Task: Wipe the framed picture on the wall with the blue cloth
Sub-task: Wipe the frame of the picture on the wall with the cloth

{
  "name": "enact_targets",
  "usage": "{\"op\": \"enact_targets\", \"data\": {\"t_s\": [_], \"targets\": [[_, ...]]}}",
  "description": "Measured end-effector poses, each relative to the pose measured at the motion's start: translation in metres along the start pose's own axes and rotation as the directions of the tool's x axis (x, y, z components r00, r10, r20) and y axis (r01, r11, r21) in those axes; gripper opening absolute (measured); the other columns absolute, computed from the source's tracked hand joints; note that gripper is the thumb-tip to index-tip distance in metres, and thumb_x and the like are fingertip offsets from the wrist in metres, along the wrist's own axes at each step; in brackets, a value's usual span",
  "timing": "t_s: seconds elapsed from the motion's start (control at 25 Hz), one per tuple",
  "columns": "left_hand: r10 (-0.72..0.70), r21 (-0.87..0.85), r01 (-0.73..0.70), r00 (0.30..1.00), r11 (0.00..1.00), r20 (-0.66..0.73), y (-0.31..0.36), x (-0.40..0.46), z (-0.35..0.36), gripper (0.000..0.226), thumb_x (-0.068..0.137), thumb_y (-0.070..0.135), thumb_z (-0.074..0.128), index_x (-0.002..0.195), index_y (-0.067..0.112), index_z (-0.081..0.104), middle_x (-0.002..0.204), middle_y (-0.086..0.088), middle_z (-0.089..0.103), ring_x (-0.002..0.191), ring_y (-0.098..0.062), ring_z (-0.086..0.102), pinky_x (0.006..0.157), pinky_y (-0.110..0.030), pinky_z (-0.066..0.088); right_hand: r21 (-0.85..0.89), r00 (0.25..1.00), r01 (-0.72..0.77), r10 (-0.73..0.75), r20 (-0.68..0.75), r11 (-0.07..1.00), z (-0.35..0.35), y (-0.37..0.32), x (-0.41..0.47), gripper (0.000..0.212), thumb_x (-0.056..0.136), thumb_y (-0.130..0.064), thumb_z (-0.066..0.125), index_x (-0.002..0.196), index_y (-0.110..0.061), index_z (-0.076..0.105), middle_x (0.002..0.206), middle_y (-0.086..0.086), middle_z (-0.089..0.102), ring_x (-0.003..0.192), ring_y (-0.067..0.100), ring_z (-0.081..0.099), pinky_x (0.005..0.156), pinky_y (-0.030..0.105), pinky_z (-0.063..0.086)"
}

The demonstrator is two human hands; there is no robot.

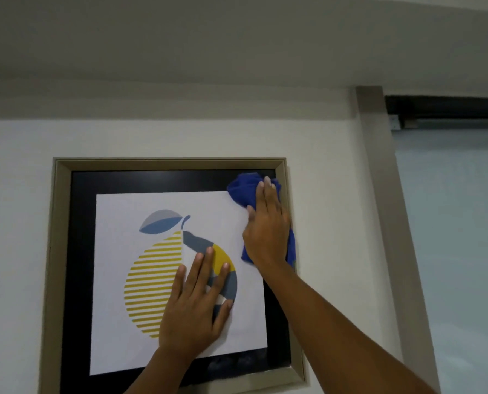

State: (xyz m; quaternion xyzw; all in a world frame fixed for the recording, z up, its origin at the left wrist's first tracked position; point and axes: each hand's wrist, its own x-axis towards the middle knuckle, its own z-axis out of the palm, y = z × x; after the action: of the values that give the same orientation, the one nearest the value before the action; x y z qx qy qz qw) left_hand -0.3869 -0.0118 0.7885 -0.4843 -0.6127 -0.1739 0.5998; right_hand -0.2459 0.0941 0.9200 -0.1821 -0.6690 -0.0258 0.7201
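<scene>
The square picture in its pale beige frame (55,251), with a black mat around a white print of a striped yellow and grey-blue fruit, hangs on the white wall (15,194) straight ahead of us and a little above eye level; its bottom edge runs out of view on the left. The crumpled blue cloth (241,189) sits on the glass at the top right corner, bunched over the black mat and the corner of the print, with a tail hanging down beside the right side of the frame.

Our right hand (267,231) lies flat over the cloth, its fingers (261,191) stretched out and pressing it to the glass rather than clenched around it. Our left hand (193,308) is spread open on the print, lower and to the left, palm on the glass, holding nothing.

We judge the wipe to be at its start in this corner, with most of the glass still to do. To do it well, we keep the left hand braced so the frame does not swing on its hanging, and press lightly with the right. We work in overlapping passes from the top edge downward. The loose tail should be gathered under the palm, or it may drag. The left palm itself will leave marks, so its patch should be wiped last, once that hand shifts to the frame edge.
</scene>
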Motion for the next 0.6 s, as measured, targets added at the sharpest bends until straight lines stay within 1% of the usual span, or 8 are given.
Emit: {"op": "enact_targets", "data": {"t_s": [0.04,0.12,0.2,0.24,0.32,0.44,0.52,0.6], "targets": [[0.001,0.003,-0.001,1.000,1.000,0.006,0.002,0.000,-0.001,0.069,0.102,0.056,0.028,0.162,0.022,0.022,0.171,-0.014,0.011,0.158,-0.032,0.012,0.126,-0.051,0.008,0.025,1.000,0.017,-0.016,-0.013,1.000,0.001,0.007,-0.026,0.053,0.098,-0.016,0.049,0.146,0.000,0.034,0.154,0.015,0.035,0.143,0.028,0.032,0.108,0.045,0.039],[0.007,-0.004,-0.007,1.000,1.000,-0.012,0.004,0.001,-0.006,0.069,0.101,0.053,0.032,0.161,0.019,0.025,0.170,-0.016,0.013,0.157,-0.033,0.013,0.125,-0.052,0.011,0.098,0.999,-0.004,0.008,-0.044,0.995,-0.002,0.018,-0.103,0.054,0.098,-0.021,0.047,0.147,-0.002,0.034,0.155,0.013,0.036,0.143,0.026,0.033,0.108,0.043,0.038],[0.006,0.019,-0.006,1.000,1.000,-0.004,0.004,0.003,-0.009,0.065,0.102,0.047,0.034,0.160,0.018,0.028,0.169,-0.019,0.015,0.157,-0.034,0.015,0.125,-0.051,0.013,0.145,0.996,-0.079,0.084,-0.024,0.986,-0.008,0.025,-0.177,0.054,0.098,-0.023,0.044,0.147,-0.003,0.034,0.155,0.011,0.035,0.143,0.024,0.033,0.107,0.045,0.040],[0.015,0.027,-0.015,1.000,1.000,-0.001,0.004,0.001,-0.009,0.063,0.104,0.045,0.032,0.161,0.017,0.026,0.169,-0.020,0.015,0.157,-0.035,0.015,0.125,-0.051,0.014,0.169,0.993,-0.118,0.120,-0.001,0.979,-0.010,0.026,-0.199,0.055,0.097,-0.023,0.042,0.147,-0.002,0.034,0.155,0.010,0.034,0.144,0.023,0.032,0.106,0.047,0.040],[0.032,0.031,-0.032,0.999,0.999,-0.002,0.004,0.001,-0.007,0.061,0.107,0.042,0.027,0.162,0.017,0.022,0.169,-0.021,0.014,0.157,-0.036,0.014,0.125,-0.051,0.014,0.196,0.980,-0.197,0.201,0.000,0.960,-0.006,0.024,-0.213,0.055,0.097,-0.022,0.040,0.147,-0.001,0.033,0.156,0.009,0.033,0.145,0.021,0.030,0.106,0.049,0.039],[0.027,0.020,-0.027,1.000,0.999,0.002,0.006,0.001,-0.006,0.059,0.108,0.040,0.026,0.162,0.016,0.021,0.168,-0.021,0.014,0.156,-0.037,0.014,0.126,-0.050,0.013,0.131,0.946,-0.319,0.324,-0.013,0.938,0.006,0.001,-0.209,0.055,0.099,-0.021,0.035,0.150,-0.003,0.026,0.160,0.009,0.025,0.148,0.022,0.020,0.112,0.047,0.032],[0.037,0.010,-0.037,0.999,0.999,-0.010,0.005,-0.001,-0.006,0.057,0.107,0.036,0.028,0.160,0.013,0.025,0.167,-0.022,0.019,0.155,-0.038,0.017,0.126,-0.048,0.011,0.088,0.926,-0.375,0.377,-0.006,0.923,0.014,-0.019,-0.218,0.055,0.101,-0.022,0.031,0.153,-0.008,0.021,0.162,0.008,0.019,0.150,0.022,0.014,0.115,0.047,0.026],[0.057,-0.014,-0.058,0.998,0.998,-0.028,0.000,0.002,-0.010,0.055,0.107,0.032,0.031,0.157,0.011,0.034,0.165,-0.022,0.025,0.153,-0.037,0.023,0.125,-0.045,0.012,0.082,0.923,-0.385,0.384,0.030,0.919,0.016,-0.032,-0.222,0.054,0.101,-0.021,0.029,0.153,-0.011,0.020,0.162,0.007,0.018,0.150,0.023,0.013,0.116,0.047,0.023]]}}
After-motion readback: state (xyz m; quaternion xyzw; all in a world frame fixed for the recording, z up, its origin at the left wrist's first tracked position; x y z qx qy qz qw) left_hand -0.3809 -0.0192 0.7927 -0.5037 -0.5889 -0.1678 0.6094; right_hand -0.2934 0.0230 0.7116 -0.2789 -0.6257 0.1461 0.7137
